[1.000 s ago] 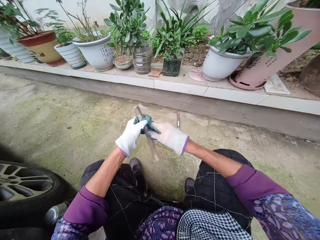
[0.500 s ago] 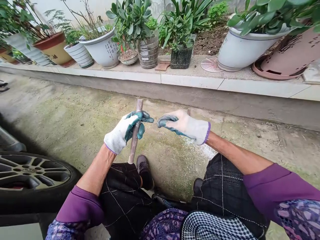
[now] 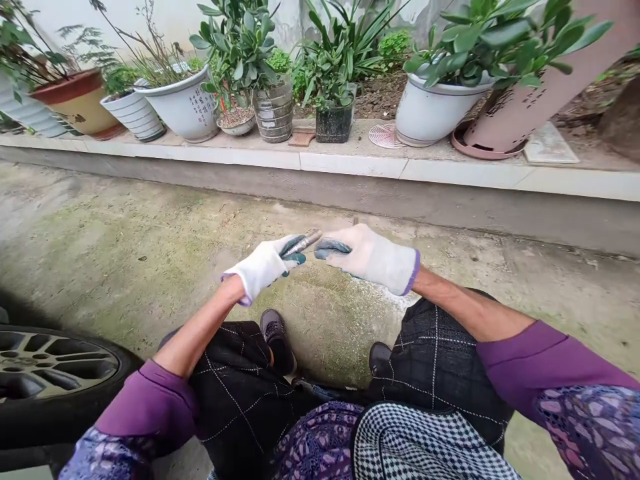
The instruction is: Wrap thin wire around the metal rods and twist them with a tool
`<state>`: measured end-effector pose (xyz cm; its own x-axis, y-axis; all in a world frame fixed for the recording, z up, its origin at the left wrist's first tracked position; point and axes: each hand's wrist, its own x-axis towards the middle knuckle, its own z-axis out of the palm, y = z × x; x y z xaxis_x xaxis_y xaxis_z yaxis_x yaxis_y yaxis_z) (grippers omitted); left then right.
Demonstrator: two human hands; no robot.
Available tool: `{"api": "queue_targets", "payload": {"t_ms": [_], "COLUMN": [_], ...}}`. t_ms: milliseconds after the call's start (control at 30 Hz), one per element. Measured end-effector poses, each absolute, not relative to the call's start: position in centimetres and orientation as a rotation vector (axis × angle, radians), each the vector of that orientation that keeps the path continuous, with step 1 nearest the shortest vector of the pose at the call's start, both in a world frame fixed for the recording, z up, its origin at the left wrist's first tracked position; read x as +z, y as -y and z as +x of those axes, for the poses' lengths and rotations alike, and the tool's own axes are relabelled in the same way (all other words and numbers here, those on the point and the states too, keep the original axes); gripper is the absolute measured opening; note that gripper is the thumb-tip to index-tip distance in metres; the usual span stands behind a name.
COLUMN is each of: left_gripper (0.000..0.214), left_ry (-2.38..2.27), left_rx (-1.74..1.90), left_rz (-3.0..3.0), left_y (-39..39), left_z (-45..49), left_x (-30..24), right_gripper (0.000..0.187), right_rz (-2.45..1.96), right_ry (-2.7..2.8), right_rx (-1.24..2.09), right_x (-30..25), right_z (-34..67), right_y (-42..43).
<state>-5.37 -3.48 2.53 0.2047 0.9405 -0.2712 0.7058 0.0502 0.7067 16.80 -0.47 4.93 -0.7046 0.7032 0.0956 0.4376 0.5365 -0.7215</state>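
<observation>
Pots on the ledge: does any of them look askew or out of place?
Yes. The tall pink pot at the right end leans steeply to the right, with its base tipped up on a pink saucer. The white pot beside it seems to tilt too, though less.

White gloves, teal-coated fingers, purple sleeves, black checked trousers, dark shoes.

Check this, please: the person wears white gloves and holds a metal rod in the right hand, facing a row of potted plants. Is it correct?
The head view shows the metal rod gripped in the left hand, not the right hand, whose fingertips are only near its tip. The rest is as you say.
</observation>
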Motion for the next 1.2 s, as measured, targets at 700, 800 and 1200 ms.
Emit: {"api": "queue_targets", "payload": {"t_ms": [700,800,1200], "left_gripper": [0.028,0.026,0.025], "left_ry": [-1.781,-1.550,-1.468], "left_rx": [-0.408,-0.382,0.625], "left_rz": [2.331,2.378,1.652], "left_y": [-1.7,-0.7,-0.9], "left_z": [-0.8,1.0,1.8], "left_x": [0.2,1.2,5.1], "right_gripper": [0.018,0.015,0.012], "right_rz": [-1.342,-1.357,-1.269], "right_ry": [2.830,2.615,2.004], "right_rx": [0.469,0.731,1.177], "right_x": [3.0,3.5,3.8], "right_z": [17.8,19.7,20.6], "right_y": [-0.5,-1.9,-1.6]}}
